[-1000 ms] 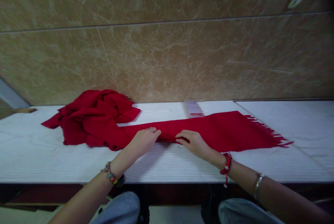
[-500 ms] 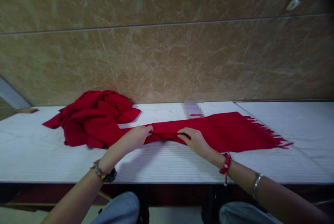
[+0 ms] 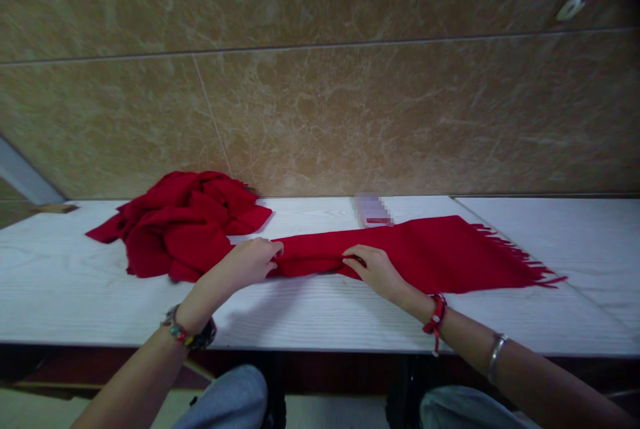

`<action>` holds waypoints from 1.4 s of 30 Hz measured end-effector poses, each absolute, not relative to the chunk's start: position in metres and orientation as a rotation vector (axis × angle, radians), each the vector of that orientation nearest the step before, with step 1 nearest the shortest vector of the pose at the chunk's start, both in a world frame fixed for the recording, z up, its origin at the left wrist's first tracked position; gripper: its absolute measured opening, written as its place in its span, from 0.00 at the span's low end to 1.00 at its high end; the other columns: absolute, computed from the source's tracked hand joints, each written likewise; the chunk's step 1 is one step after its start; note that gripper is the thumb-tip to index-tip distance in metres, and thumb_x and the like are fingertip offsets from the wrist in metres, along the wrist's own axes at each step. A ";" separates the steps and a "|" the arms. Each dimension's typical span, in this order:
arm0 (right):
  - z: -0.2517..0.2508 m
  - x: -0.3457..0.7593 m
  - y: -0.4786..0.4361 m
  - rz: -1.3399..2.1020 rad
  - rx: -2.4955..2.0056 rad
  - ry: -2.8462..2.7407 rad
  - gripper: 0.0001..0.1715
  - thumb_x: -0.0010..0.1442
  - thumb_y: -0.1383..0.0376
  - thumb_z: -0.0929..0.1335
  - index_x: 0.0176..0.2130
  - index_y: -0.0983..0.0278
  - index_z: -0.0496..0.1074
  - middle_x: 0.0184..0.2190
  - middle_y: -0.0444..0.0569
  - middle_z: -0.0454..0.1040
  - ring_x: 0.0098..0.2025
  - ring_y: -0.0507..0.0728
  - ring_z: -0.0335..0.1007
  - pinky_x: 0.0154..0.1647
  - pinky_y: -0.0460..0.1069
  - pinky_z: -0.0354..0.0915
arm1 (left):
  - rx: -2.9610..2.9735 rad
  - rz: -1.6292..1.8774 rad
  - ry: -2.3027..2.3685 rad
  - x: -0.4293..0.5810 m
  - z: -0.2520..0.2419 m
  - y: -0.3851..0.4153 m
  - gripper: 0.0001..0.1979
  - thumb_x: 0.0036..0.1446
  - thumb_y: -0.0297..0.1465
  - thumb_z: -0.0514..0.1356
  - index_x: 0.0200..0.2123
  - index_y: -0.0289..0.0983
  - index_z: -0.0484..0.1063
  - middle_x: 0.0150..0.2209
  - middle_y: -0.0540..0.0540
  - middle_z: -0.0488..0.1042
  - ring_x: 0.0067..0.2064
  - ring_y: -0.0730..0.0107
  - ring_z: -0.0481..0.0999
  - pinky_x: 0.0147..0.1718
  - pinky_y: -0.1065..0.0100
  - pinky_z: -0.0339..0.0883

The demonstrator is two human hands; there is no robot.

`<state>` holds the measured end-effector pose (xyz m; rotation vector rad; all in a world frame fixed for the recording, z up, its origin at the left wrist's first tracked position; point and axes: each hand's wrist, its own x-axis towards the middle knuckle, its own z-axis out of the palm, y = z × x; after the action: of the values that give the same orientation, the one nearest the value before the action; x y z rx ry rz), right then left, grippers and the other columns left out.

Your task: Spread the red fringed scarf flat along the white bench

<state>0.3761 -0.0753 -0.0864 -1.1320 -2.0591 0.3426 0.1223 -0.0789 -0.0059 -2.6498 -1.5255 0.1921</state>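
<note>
A red scarf [image 3: 430, 252] lies along the white table, its fringed end spread flat to the right. The rest of it is heaped in a crumpled pile [image 3: 180, 229] on the left. My left hand [image 3: 255, 259] pinches the scarf's narrow, folded stretch beside the pile. Farther right, my right hand [image 3: 373, 269] grips the near edge of the same stretch between thumb and fingers. Between the two hands the cloth is gathered into a lengthwise fold. Parts of the fingertips are hidden by the cloth.
A pale, blurred-out flat object [image 3: 373, 210] lies behind the scarf near the wall. The white table [image 3: 300, 322] meets a brown marbled tile wall [image 3: 350, 115]. A small wooden piece [image 3: 55, 208] sits at the far left corner. My knees are below the front edge.
My left hand has slid a little to the left along the scarf, so the gap between my hands is wider. My right hand keeps nearly the same place on the cloth.
</note>
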 end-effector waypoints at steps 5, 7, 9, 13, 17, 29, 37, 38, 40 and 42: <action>-0.076 0.374 -0.074 0.315 -1.166 -2.169 0.08 0.55 0.71 0.64 0.35 0.65 0.72 0.34 0.51 0.75 0.36 0.55 0.70 0.39 0.51 0.65 | -2.697 0.133 -1.441 0.114 -0.008 -0.072 0.09 0.55 0.26 0.49 0.35 0.36 0.69 0.31 0.44 0.74 0.32 0.67 0.73 0.30 0.71 0.62; -0.069 0.369 -0.075 0.336 -1.153 -2.207 0.10 0.54 0.70 0.65 0.38 0.65 0.71 0.36 0.52 0.74 0.38 0.56 0.69 0.40 0.51 0.65 | -2.737 0.125 -1.419 0.111 -0.012 -0.068 0.10 0.55 0.25 0.49 0.36 0.36 0.68 0.32 0.43 0.74 0.33 0.67 0.73 0.30 0.71 0.62; -0.061 0.359 -0.078 0.367 -1.114 -2.241 0.15 0.52 0.68 0.67 0.42 0.66 0.70 0.39 0.53 0.72 0.41 0.56 0.68 0.43 0.51 0.64 | -2.779 0.121 -1.424 0.110 -0.014 -0.064 0.10 0.56 0.25 0.48 0.37 0.36 0.68 0.33 0.44 0.74 0.33 0.67 0.73 0.31 0.71 0.62; -0.051 0.332 -0.079 0.375 -1.052 -2.324 0.20 0.51 0.68 0.68 0.46 0.68 0.68 0.41 0.54 0.71 0.43 0.57 0.67 0.44 0.51 0.62 | -2.856 0.037 -1.479 0.110 -0.010 -0.064 0.10 0.56 0.26 0.49 0.38 0.37 0.67 0.35 0.46 0.74 0.35 0.70 0.72 0.35 0.72 0.63; -0.051 0.316 -0.069 0.332 -1.068 -2.368 0.11 0.52 0.75 0.65 0.37 0.67 0.73 0.34 0.52 0.73 0.37 0.55 0.68 0.41 0.49 0.62 | -2.858 0.034 -1.469 0.108 -0.008 -0.071 0.12 0.47 0.29 0.58 0.38 0.37 0.66 0.38 0.46 0.72 0.38 0.67 0.71 0.37 0.71 0.63; -0.053 0.330 -0.045 0.432 -1.190 -2.220 0.08 0.52 0.75 0.65 0.29 0.65 0.73 0.30 0.50 0.74 0.33 0.54 0.69 0.37 0.47 0.62 | -2.772 -0.311 -1.659 0.053 -0.004 -0.054 0.10 0.54 0.36 0.53 0.35 0.37 0.68 0.33 0.50 0.73 0.33 0.72 0.71 0.35 0.73 0.63; -0.063 0.330 -0.036 0.477 -1.158 -2.153 0.07 0.51 0.75 0.66 0.29 0.65 0.71 0.28 0.48 0.74 0.32 0.53 0.68 0.34 0.47 0.62 | -2.685 -0.367 -1.415 0.067 -0.010 -0.061 0.06 0.51 0.25 0.51 0.33 0.35 0.66 0.38 0.45 0.66 0.40 0.69 0.67 0.41 0.69 0.61; -0.063 0.330 -0.036 0.475 -1.151 -2.148 0.07 0.51 0.75 0.65 0.29 0.65 0.71 0.28 0.48 0.74 0.32 0.53 0.68 0.35 0.47 0.62 | -2.671 -0.341 -1.385 0.077 -0.011 -0.066 0.06 0.51 0.25 0.51 0.33 0.35 0.66 0.38 0.44 0.66 0.40 0.69 0.67 0.41 0.69 0.61; -0.063 0.330 -0.036 0.462 -1.132 -2.138 0.07 0.51 0.75 0.65 0.29 0.65 0.71 0.29 0.48 0.74 0.33 0.53 0.68 0.36 0.48 0.62 | -2.691 -0.198 -1.340 0.095 -0.014 -0.077 0.05 0.54 0.29 0.52 0.33 0.36 0.66 0.36 0.45 0.67 0.37 0.69 0.68 0.38 0.70 0.63; -0.062 0.330 -0.036 0.458 -1.124 -2.122 0.07 0.52 0.75 0.64 0.28 0.65 0.70 0.29 0.48 0.74 0.33 0.53 0.68 0.36 0.48 0.62 | -2.681 0.012 -1.360 0.104 -0.017 -0.084 0.04 0.53 0.31 0.55 0.34 0.37 0.66 0.35 0.46 0.68 0.36 0.68 0.69 0.35 0.70 0.64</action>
<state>0.3304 -0.0365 -0.0620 -1.1238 -2.1223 0.4579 0.1045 -0.0838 -0.0173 -2.6814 -1.3598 0.0118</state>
